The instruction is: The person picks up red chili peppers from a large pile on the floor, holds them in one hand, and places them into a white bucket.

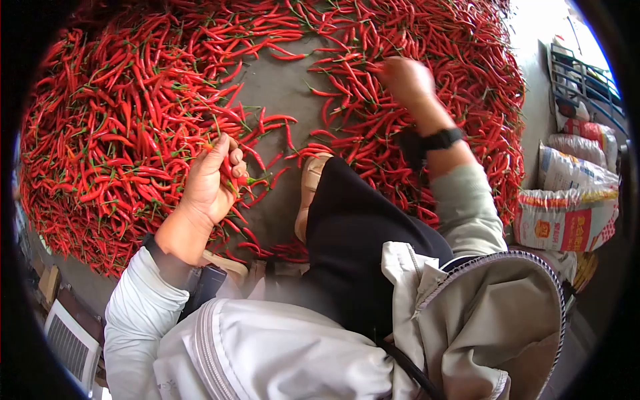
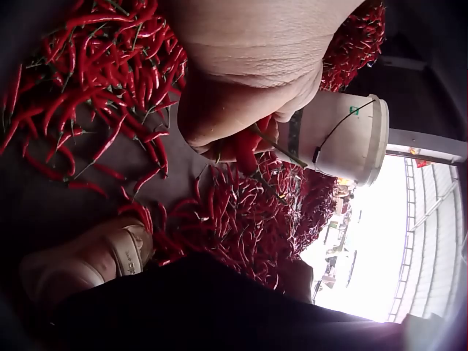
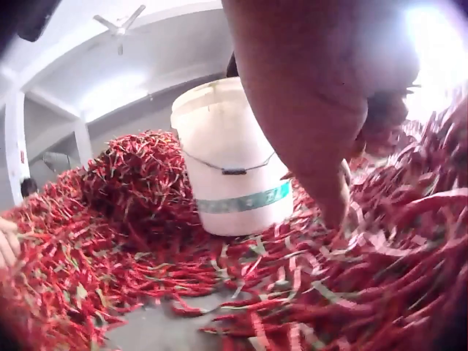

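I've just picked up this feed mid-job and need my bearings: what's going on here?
A person is handling red chilies. The left grip pinches red chilies with green stems near the left heap. The right grip is down at the right heap, too blurred to tell whether it holds anything. Loose chilies lie on the grey floor between the heaps, and a white bucket stands among the chilies; its contents can't be seen.
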`<action>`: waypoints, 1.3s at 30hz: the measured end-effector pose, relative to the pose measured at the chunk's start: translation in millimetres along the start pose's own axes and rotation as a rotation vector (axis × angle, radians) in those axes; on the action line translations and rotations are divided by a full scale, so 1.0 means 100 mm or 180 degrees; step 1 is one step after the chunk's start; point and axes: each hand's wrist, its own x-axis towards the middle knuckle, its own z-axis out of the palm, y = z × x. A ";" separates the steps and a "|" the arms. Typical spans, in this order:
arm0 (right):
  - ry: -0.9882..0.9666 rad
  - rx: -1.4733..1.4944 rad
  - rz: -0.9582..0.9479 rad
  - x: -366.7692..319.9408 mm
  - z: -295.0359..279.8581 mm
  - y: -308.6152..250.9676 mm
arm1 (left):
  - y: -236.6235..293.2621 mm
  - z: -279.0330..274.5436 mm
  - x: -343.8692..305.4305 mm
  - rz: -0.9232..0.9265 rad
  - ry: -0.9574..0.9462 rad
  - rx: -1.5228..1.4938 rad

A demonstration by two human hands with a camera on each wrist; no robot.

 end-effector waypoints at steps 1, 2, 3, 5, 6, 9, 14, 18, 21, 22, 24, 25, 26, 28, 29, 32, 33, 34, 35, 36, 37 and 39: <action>-0.0175 0.0282 -0.0190 0.09 0.21 -0.19 | 0.02 0.01 -0.01 0.0039 0.0027 0.0018; -0.0426 0.0319 -0.0036 0.19 0.36 -0.39 | 0.04 0.01 -0.02 0.0029 0.0050 0.0088; -0.0602 0.0138 -0.0039 0.29 0.51 -0.52 | 0.06 0.01 -0.03 0.0015 0.0074 0.0150; -0.0839 0.0320 0.0343 0.28 0.63 -0.61 | 0.08 0.00 -0.05 0.0049 0.0087 0.0179; -0.0822 0.0353 0.0327 0.28 0.66 -0.63 | 0.09 0.01 -0.07 0.0058 0.0129 0.0211; -0.0878 0.0145 0.0296 0.31 0.84 -0.60 | 0.14 0.04 -0.12 0.0113 0.0132 0.0295; -0.0682 0.0428 0.0251 0.37 1.01 -0.46 | 0.15 0.00 -0.11 0.0132 0.0171 0.0207; 0.0480 0.2351 0.0525 0.26 0.84 -0.29 | 0.09 0.01 -0.06 0.0093 0.0110 0.0179; -0.0278 0.4456 0.0537 0.10 0.58 -0.42 | 0.04 0.07 0.08 0.0211 -0.0118 0.0108; -0.1221 0.5805 0.0448 -0.04 0.36 -0.59 | 0.05 0.11 0.12 0.0246 -0.0242 0.0049; -0.1873 0.5944 0.0284 -0.27 0.05 -1.01 | 0.02 0.23 0.21 0.0307 -0.0048 0.0007; -0.2229 0.6032 0.0134 -0.34 0.00 -1.14 | 0.00 0.31 0.24 0.0339 0.0006 -0.0072; -0.2395 0.5882 0.0170 -0.40 -0.09 -1.29 | -0.02 0.31 0.28 0.0344 0.0017 -0.0084; -0.2613 0.5330 0.0021 -0.45 -0.15 -1.50 | -0.08 0.30 0.36 0.0318 -0.0280 -0.0194; -0.2517 0.5176 -0.0188 -0.46 -0.13 -1.57 | -0.08 0.34 0.37 0.0334 -0.0286 -0.0201; -0.2414 0.4867 -0.0613 -0.48 -0.16 -1.65 | -0.05 0.38 0.37 0.0330 -0.0299 -0.0232; -0.2428 0.4882 -0.0765 -0.50 -0.14 -1.69 | -0.05 0.39 0.37 0.0351 -0.0295 -0.0230; -0.2236 0.4957 -0.0868 -0.54 -0.13 -1.71 | -0.06 0.42 0.38 0.0334 -0.0106 -0.0255; -0.1890 0.4450 -0.1174 -0.54 -0.10 -1.76 | -0.06 0.48 0.38 0.0319 0.0069 -0.0281; -0.2075 0.4311 -0.1093 -0.52 -0.11 -1.72 | -0.07 0.50 0.35 0.0296 -0.0067 -0.0196; -0.2249 0.4164 -0.1010 -0.51 -0.14 -1.68 | -0.08 0.54 0.31 0.0317 -0.0099 -0.0194; -0.2583 0.4278 -0.1054 -0.48 -0.18 -1.59 | -0.08 0.63 0.27 0.0039 -0.0327 0.0091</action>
